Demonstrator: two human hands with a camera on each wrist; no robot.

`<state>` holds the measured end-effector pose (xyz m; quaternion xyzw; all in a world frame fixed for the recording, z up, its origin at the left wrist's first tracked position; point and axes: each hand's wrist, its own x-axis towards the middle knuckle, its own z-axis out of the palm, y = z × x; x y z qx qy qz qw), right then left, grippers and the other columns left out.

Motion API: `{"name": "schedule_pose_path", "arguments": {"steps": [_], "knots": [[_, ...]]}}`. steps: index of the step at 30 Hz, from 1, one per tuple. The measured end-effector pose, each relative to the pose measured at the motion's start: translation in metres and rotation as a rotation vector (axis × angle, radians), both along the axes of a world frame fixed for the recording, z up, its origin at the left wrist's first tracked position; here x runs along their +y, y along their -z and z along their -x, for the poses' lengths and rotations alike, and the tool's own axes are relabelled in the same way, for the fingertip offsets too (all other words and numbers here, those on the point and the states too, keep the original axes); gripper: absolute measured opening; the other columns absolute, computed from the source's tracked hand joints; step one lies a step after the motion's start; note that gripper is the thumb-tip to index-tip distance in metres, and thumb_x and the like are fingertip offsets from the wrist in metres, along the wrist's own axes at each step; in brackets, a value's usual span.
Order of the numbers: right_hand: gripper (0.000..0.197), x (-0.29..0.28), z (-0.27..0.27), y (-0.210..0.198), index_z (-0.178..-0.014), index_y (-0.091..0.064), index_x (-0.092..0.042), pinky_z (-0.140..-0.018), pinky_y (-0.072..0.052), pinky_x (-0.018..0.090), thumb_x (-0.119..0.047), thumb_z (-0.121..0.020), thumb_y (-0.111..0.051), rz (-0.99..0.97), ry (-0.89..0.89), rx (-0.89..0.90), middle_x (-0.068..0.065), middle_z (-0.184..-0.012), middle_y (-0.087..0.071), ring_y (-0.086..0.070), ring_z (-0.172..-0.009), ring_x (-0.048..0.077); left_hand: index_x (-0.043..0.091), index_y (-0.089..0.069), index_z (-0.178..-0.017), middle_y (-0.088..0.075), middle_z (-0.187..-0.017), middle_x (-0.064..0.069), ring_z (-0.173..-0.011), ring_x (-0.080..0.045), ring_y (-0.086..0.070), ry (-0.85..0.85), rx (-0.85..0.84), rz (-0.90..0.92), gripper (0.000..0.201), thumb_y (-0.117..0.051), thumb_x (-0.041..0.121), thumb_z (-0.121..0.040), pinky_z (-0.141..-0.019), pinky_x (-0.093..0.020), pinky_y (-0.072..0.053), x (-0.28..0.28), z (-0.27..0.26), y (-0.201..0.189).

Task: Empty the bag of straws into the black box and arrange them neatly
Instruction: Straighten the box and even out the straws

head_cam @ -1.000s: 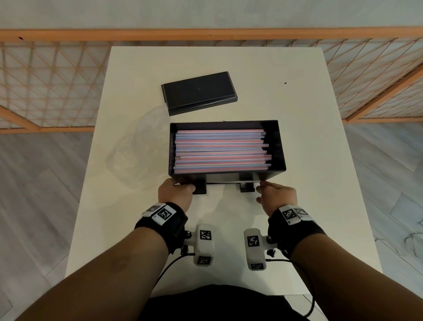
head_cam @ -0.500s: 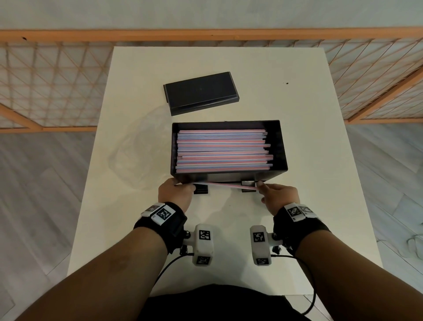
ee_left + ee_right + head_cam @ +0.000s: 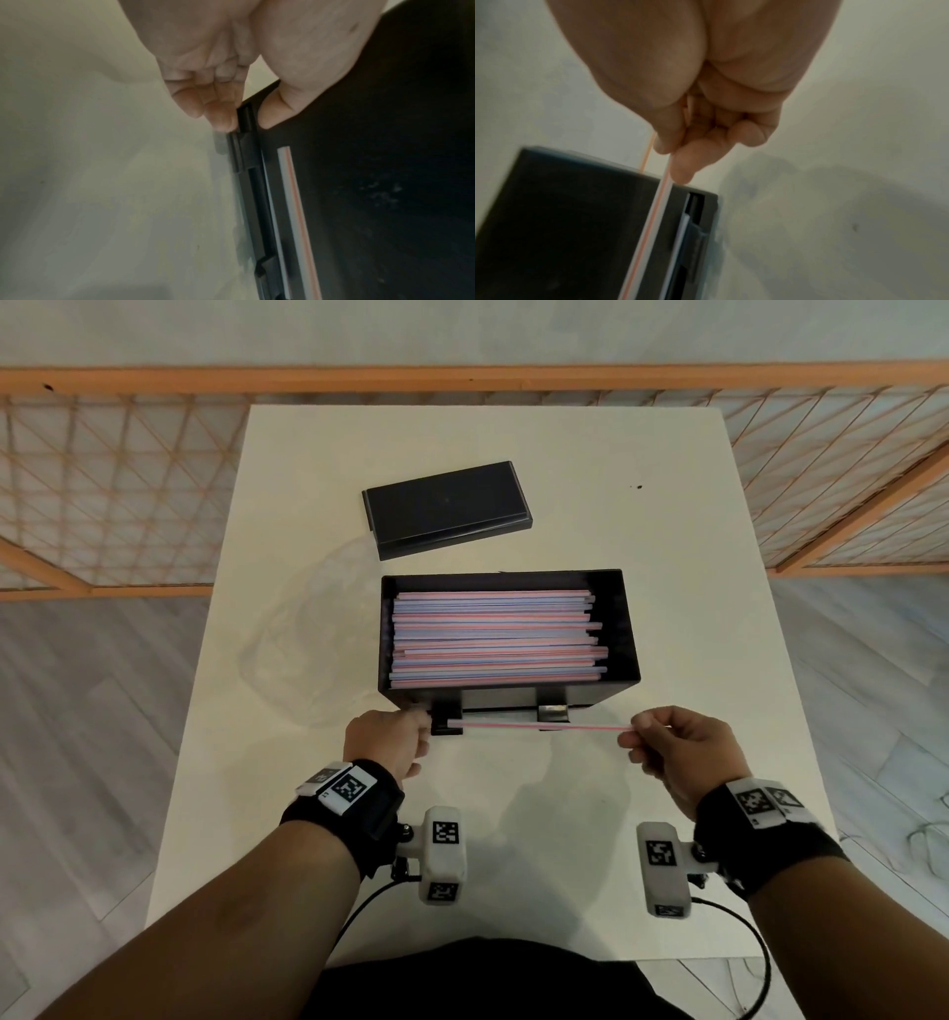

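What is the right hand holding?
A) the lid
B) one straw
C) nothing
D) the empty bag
B: the right hand pinches one end of a single striped straw in front of the box, as the right wrist view also shows.

1. White table (image 3: 308, 516), rectangular, standing before you.
2. Grey wood-plank floor (image 3: 92, 737) on both sides.
3. Orange lattice railing (image 3: 102, 469) behind.
4. Pale wall (image 3: 462, 331) beyond.

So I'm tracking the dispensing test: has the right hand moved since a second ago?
Yes. The right hand went rightward, past the black box's right corner, pulling one straw along.
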<state>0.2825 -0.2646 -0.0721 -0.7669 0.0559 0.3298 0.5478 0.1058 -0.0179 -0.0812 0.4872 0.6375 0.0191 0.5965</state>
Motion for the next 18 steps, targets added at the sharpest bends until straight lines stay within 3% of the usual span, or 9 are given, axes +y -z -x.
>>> {"name": "schedule_pose_path", "arguments": {"steps": [3, 5, 7, 9, 12, 14, 18], "knots": [[0.016, -0.005, -0.003, -0.015, -0.078, -0.065, -0.002, -0.052, -0.040, 0.028, -0.011, -0.091, -0.064, -0.136, -0.045, 0.033, 0.013, -0.064, -0.069, -0.051, -0.048, 0.021, 0.007, -0.063, -0.072, -0.068, -0.068, -0.008, -0.059, -0.022, -0.060, -0.052, -0.002, -0.018, 0.012, -0.059, 0.008, -0.084, -0.058, -0.031, -0.045, 0.007, 0.007, -0.006], [0.037, -0.008, -0.003, -0.035, -0.074, -0.069, -0.008, -0.049, -0.045, 0.025, -0.041, -0.070, -0.084, -0.233, -0.102, 0.044, 0.015, -0.065, -0.068, -0.053, -0.050, 0.022, 0.006, -0.061, -0.074, -0.067, -0.066, -0.008, -0.056, -0.021, -0.058, -0.108, 0.036, -0.036, 0.017, -0.053, 0.006, -0.088, -0.055, -0.029, -0.044, 0.018, 0.013, -0.008], [0.051, -0.007, -0.004, -0.057, -0.071, -0.071, -0.013, -0.050, -0.048, 0.022, -0.055, -0.049, -0.090, -0.316, -0.146, 0.006, 0.016, -0.066, -0.068, -0.057, -0.052, 0.020, 0.006, -0.060, -0.073, -0.064, -0.062, -0.007, -0.052, -0.020, -0.054, -0.175, 0.052, -0.061, 0.019, -0.051, 0.006, -0.091, -0.052, -0.027, -0.042, 0.028, 0.020, -0.012], [0.042, 0.000, -0.008, -0.078, -0.074, -0.073, -0.014, -0.050, -0.048, 0.022, -0.049, -0.055, -0.088, -0.394, -0.156, -0.058, 0.013, -0.066, -0.070, -0.058, -0.051, 0.019, 0.007, -0.058, -0.072, -0.061, -0.057, -0.007, -0.049, -0.021, -0.050, -0.255, 0.020, -0.090, 0.017, -0.054, 0.007, -0.088, -0.050, -0.027, -0.039, 0.036, 0.024, -0.019], [0.010, 0.020, -0.017, -0.097, -0.076, -0.071, -0.015, -0.047, -0.043, 0.022, -0.024, -0.079, -0.074, -0.387, -0.087, -0.216, 0.010, -0.067, -0.071, -0.055, -0.047, 0.019, 0.006, -0.059, -0.069, -0.057, -0.043, -0.002, -0.041, -0.020, -0.044, -0.323, -0.052, -0.165, 0.014, -0.058, 0.013, -0.081, -0.046, -0.027, -0.035, 0.043, 0.020, -0.037], [0.015, 0.036, -0.023, -0.101, -0.080, -0.067, -0.015, -0.045, -0.041, 0.024, -0.007, -0.092, -0.063, -0.281, -0.119, -0.332, 0.009, -0.069, -0.071, -0.057, -0.047, 0.020, 0.006, -0.059, -0.068, -0.054, -0.040, -0.001, -0.038, -0.020, -0.040, -0.331, -0.106, -0.214, 0.017, -0.060, 0.016, -0.082, -0.046, -0.027, -0.032, 0.045, 0.011, -0.051], [0.015, 0.062, -0.024, -0.100, -0.083, -0.064, -0.014, -0.045, -0.042, 0.024, -0.004, -0.093, -0.059, -0.052, -0.315, -0.399, 0.007, -0.070, -0.072, -0.063, -0.049, 0.019, 0.009, -0.058, -0.064, -0.053, -0.043, -0.001, -0.046, -0.022, -0.039, -0.262, -0.176, -0.340, 0.019, -0.061, 0.021, -0.080, -0.051, -0.030, -0.033, 0.047, -0.002, -0.071]]}}
